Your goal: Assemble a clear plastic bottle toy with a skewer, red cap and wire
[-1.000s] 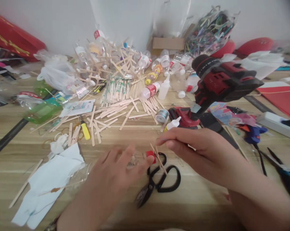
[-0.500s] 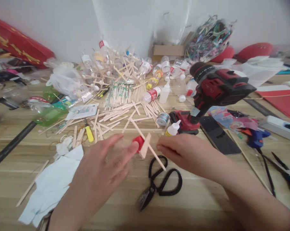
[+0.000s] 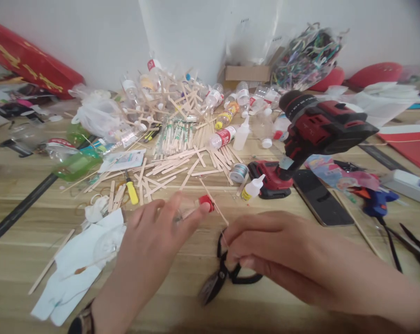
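My left hand [image 3: 157, 232] is closed around a small clear plastic bottle [image 3: 186, 209], its thumb by the red cap [image 3: 206, 203]. A thin wooden craft stick [image 3: 214, 200] crosses in front of the cap, seen nearly edge-on. The fingers of my right hand [image 3: 268, 250] are curled together at the stick's near end; whether they grip it is hidden. Beneath that hand lie black-handled scissors [image 3: 215, 285], their handles partly covered.
Loose craft sticks [image 3: 168, 164] and plastic bottles [image 3: 222, 137] are heaped at the back. A red cordless drill [image 3: 317, 125] stands right of a glue bottle [image 3: 253, 188], beside a phone [image 3: 323, 197]. White cloth [image 3: 70, 283] and a yellow-handled screwdriver [image 3: 131, 191] lie left.
My right hand has come nearer and lower, over the scissor handles, with its fingers at the stick. The stick pieces at the red cap have turned. My left hand still holds the bottle.
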The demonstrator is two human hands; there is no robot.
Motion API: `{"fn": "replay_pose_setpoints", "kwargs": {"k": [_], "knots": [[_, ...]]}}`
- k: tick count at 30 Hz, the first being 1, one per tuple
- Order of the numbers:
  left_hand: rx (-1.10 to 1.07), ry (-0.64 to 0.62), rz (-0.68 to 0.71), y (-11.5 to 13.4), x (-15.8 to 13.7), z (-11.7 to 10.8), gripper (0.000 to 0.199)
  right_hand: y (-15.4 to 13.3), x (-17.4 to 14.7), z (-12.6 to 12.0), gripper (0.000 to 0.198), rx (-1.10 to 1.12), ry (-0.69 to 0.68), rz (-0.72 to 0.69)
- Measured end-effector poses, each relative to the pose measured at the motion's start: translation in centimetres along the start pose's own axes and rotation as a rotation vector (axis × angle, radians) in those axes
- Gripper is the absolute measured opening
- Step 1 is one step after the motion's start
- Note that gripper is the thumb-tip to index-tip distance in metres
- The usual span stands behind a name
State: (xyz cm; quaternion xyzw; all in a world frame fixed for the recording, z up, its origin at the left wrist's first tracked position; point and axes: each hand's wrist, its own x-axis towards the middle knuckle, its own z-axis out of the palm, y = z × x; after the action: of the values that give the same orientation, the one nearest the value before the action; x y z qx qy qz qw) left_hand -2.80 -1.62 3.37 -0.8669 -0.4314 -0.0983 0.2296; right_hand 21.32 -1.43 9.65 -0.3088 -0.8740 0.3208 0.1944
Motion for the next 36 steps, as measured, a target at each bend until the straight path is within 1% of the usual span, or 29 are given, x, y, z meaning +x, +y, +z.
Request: {"fn": "replay_pose_setpoints", "kwargs": {"k": [3,5,7,9,10,12,13,14,16,19,20,22,25,28,29,32,36], "knots": [[-0.026,0.018,0.115,0.4,0.2,-0.4,0.055,0.9,0.2,-0.3,0.022,0.077,-0.003,-0.074],[-0.081,0.044,0.189,0.7,0.2,-0.5,0.055,1.7,0.4,-0.4,0.021,0.107,0.073,-0.067],[-0.161,0.077,0.231,0.9,0.2,-0.6,0.055,2.7,0.7,-0.5,0.021,0.146,0.171,-0.013],[-0.247,0.108,0.236,1.0,0.1,-0.7,0.053,3.6,1.1,-0.4,0.024,0.186,0.246,0.097],[-0.289,0.124,0.233,1.0,-0.1,-0.7,0.051,3.9,1.2,-0.4,0.025,0.192,0.254,0.162],[-0.357,0.165,0.211,0.8,-0.3,-0.7,0.051,4.5,1.4,-0.2,0.028,0.179,0.209,0.272],[-0.375,0.182,0.186,0.7,-0.4,-0.6,0.051,4.6,1.4,-0.2,0.029,0.178,0.170,0.305],[-0.384,0.197,0.155,0.5,-0.5,-0.6,0.050,4.7,1.4,-0.1,0.030,0.196,0.125,0.328],[-0.385,0.213,0.086,0.1,-0.5,-0.3,0.048,4.8,1.4,0.1,0.032,0.300,0.053,0.357],[-0.384,0.240,-0.023,-0.3,-0.3,0.0,0.045,4.9,1.6,0.4,0.036,0.456,0.045,0.400],[-0.377,0.246,-0.054,-0.4,-0.2,0.2,0.046,4.9,1.7,0.5,0.036,0.459,0.051,0.409],[-0.329,0.246,-0.114,-0.5,0.0,0.4,0.048,4.9,2.0,0.9,0.035,0.384,0.025,0.416],[-0.191,0.195,-0.203,-0.4,0.1,0.6,0.053,4.5,2.2,1.4,0.032,0.203,-0.085,0.374],[-0.041,0.121,-0.250,-0.3,-0.1,0.8,0.057,3.4,2.1,1.8,0.028,0.075,-0.134,0.250],[0.002,0.101,-0.240,-0.2,-0.2,0.8,0.059,3.0,1.9,1.8,0.027,0.050,-0.132,0.212],[0.096,0.056,-0.148,0.0,-0.3,0.7,0.064,1.6,1.2,1.7,0.028,0.004,-0.087,0.133],[0.155,0.031,0.003,0.3,-0.1,0.4,0.067,0.7,0.5,1.1,0.023,-0.068,0.064,0.058]]}}
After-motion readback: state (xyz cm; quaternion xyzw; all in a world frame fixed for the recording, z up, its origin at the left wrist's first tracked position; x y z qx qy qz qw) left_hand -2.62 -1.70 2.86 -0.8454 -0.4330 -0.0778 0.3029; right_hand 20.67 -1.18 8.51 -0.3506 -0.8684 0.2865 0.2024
